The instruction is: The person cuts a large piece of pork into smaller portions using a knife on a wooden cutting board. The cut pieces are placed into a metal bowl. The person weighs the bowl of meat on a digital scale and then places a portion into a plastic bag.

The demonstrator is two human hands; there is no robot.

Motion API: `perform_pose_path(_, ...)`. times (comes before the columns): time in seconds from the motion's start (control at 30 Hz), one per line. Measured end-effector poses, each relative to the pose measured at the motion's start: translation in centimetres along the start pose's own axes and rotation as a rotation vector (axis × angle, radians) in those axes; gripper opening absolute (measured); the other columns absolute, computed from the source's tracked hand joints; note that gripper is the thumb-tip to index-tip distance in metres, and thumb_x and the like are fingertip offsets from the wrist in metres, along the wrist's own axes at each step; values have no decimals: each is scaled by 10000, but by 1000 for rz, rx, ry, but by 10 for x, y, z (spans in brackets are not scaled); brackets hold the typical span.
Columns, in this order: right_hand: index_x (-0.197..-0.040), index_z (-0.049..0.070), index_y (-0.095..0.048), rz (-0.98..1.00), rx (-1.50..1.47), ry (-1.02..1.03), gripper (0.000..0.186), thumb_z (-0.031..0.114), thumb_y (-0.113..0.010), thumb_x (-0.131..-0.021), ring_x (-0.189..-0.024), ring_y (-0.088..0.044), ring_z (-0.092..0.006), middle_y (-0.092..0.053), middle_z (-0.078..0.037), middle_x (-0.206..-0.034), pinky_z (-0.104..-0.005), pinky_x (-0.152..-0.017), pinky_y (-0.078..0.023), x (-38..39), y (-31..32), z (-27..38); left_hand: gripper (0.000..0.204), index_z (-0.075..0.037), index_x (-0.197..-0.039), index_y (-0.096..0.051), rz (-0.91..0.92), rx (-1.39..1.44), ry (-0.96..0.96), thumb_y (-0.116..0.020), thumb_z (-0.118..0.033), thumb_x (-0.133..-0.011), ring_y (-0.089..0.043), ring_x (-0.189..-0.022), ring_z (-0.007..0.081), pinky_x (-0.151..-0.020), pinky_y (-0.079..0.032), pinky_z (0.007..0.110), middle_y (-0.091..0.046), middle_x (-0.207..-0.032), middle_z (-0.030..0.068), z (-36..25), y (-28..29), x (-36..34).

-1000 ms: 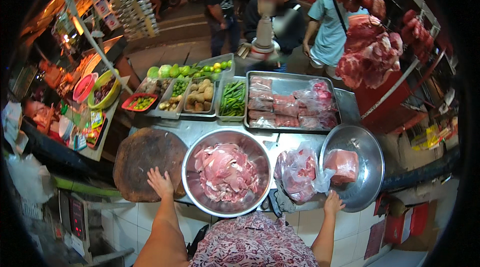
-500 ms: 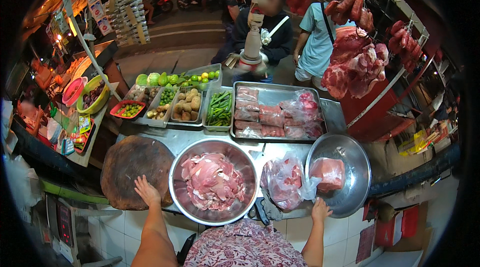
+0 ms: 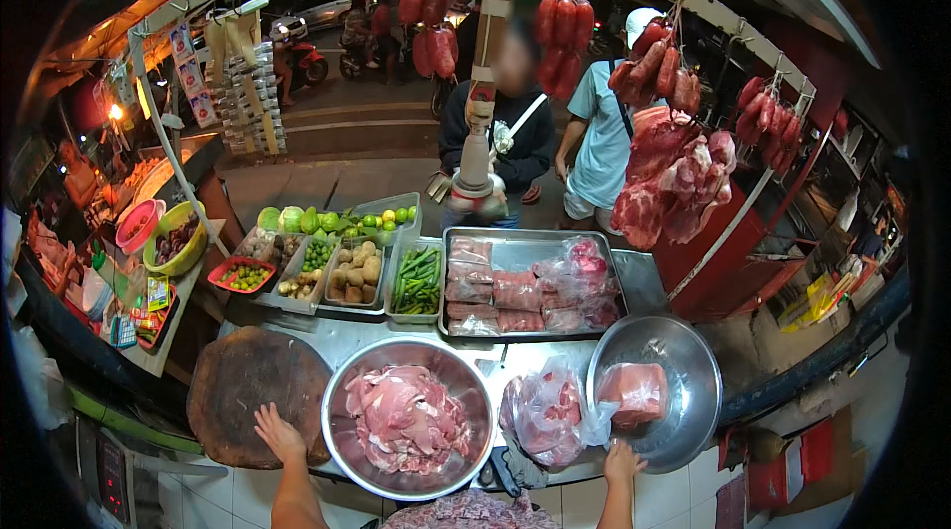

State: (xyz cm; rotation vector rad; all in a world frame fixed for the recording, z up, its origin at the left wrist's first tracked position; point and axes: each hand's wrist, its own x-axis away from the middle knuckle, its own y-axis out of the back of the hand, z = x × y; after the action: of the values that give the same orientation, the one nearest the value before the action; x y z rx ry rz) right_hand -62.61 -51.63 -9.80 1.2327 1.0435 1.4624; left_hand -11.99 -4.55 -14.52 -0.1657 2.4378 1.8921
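Observation:
My left hand (image 3: 281,433) lies flat with its fingers spread on the near right part of a round, dark wooden chopping block (image 3: 253,392). Beside the block a steel bowl (image 3: 340,450) holds a heap of pale pink sliced meat (image 3: 408,418). My right hand (image 3: 623,462) rests at the counter's near edge, fingers loosely stretched and nothing in them. It is next to the near rim of a second steel bowl (image 3: 684,410), which holds a block of pink meat (image 3: 634,393). A clear plastic bag of meat (image 3: 545,414) sits between the two bowls.
A metal tray (image 3: 530,247) of bagged meat stands behind the bowls. Left of it are containers of green peppers (image 3: 417,281), potatoes (image 3: 352,276) and limes (image 3: 386,220). Sausages (image 3: 565,39) and raw meat (image 3: 674,177) hang overhead. Two people (image 3: 604,128) stand beyond the counter.
My view has tilted upward, so the counter sits lower in the picture and more hanging sausages show. Both hands stay at about the same places on the counter.

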Motion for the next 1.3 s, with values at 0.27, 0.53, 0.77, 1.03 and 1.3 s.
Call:
perform_pose_path(0.27, -1306, 165, -611, 32, 50, -6, 443, 414, -372, -1028, -1285, -473, -437, -598, -122, -1340, -705, -1134, -135, -1, -6, -4, 465, -103, -1448, -458, 1, -6, 4, -432, -82, -985, -234, -1493, 313, -1227, -142, 502, -363, -1561, 123, 1, -1, 0)
perform_pose_path(0.53, -1327, 144, -604, 48, 19, -20, 485, 431, -343, -1037, -1289, -462, -440, -591, -121, -1361, -697, -1138, -125, -1, -1, -2, 444, -115, -1433, -477, 6, -27, 18, -408, -94, -995, -243, -1491, 296, -1235, -135, 479, -375, -1556, 115, -9, 12, 5)
perform_pose_path(0.77, -1318, 122, -608, 49, 4, -16, 496, 432, -340, -1039, -1294, -451, -457, -592, -132, -1354, -702, -1137, -116, -1, -1, -2, 444, -115, -1441, -468, 17, -12, 28, -383, -100, -1005, -228, -1496, 288, -1241, -119, 467, -364, -1563, 117, -10, 11, 4)
perform_pose_path(1.03, -1316, 159, -614, 35, -6, -14, 479, 439, -346, -1035, -1310, -438, -460, -585, -126, -1368, -717, -1129, -109, -2, -5, -5, 455, -112, -1446, -461, 10, -8, 20, -397, -96, -997, -227, -1498, 297, -1237, -124, 480, -365, -1564, 125, -6, 6, 3)
perform_pose_path(1.3, -1317, 168, -617, 17, 5, -26, 460, 431, -375, -1027, -1297, -466, -451, -605, -122, -1350, -725, -1115, -143, -7, -12, -6, 470, -108, -1457, -439, 30, -66, 11, -425, -95, -987, -235, -1495, 308, -1221, -159, 500, -359, -1564, 134, -4, 4, 1)
